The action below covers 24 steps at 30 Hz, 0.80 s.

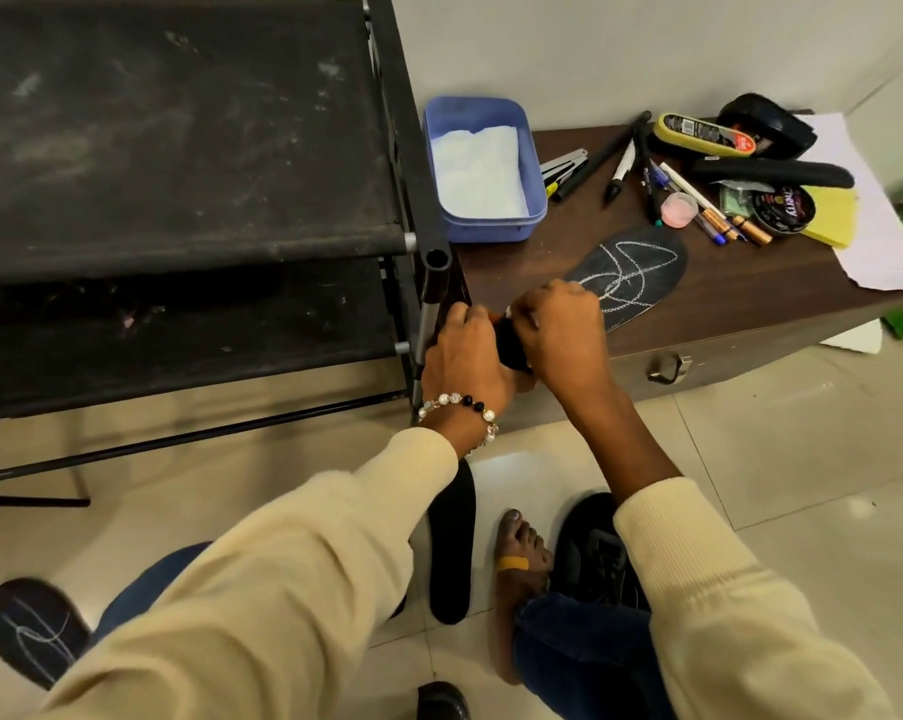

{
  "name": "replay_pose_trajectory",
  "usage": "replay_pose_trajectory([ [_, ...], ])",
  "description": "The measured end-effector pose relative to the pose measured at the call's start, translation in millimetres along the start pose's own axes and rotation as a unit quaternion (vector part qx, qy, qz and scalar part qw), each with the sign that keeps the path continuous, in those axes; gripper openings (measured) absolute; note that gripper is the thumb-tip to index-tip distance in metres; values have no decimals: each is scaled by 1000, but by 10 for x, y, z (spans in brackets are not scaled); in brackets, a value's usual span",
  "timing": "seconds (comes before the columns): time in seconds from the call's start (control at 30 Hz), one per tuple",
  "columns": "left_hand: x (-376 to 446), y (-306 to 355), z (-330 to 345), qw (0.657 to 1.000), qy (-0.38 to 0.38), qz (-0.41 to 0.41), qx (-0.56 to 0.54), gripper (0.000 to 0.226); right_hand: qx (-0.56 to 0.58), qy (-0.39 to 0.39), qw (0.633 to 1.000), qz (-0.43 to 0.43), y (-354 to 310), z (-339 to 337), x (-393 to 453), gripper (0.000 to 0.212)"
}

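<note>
A: So, where is the small black container [512, 350]?
B: Between both hands, just in front of the near edge of the dark brown wooden table [750, 288], above the tiled floor [802, 459]. The left hand [467, 350], the one with the bead bracelet [460, 402], wraps its fingers round the body.
A: And the right hand [558, 330]?
B: Its fingers are curled tight over the container's top end, where a bit of orange and white shows. Most of the container is hidden.
A: What lies closest?
B: A black insole with white squiggly lines [634, 272] lies flat on the table, just behind the right hand's knuckles. Further back stands a blue plastic tub [491, 228] holding white tissue [478, 168], beside a black fabric shoe rack [179, 148].
A: Anything on the floor?
B: A plain black insole [452, 548] below the left wrist, and a black shoe [595, 553] under the right forearm
</note>
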<state>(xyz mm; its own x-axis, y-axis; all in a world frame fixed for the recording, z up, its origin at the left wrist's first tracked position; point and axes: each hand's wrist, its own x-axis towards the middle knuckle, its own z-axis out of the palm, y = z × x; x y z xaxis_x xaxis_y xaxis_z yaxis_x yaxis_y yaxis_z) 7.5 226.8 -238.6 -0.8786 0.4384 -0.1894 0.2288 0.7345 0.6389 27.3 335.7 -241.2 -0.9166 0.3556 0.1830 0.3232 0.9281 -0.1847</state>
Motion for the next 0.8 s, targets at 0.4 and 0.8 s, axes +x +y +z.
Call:
replay_pose_trajectory([
  [0.4,-2,30,-20,1000,-12,-13,-6,61,5,18,999,36,-55,-5,62,16],
  [0.8,26,12,21,1000,-5,-18,-12,69,3,-21,999,28,78,24,63,25],
])
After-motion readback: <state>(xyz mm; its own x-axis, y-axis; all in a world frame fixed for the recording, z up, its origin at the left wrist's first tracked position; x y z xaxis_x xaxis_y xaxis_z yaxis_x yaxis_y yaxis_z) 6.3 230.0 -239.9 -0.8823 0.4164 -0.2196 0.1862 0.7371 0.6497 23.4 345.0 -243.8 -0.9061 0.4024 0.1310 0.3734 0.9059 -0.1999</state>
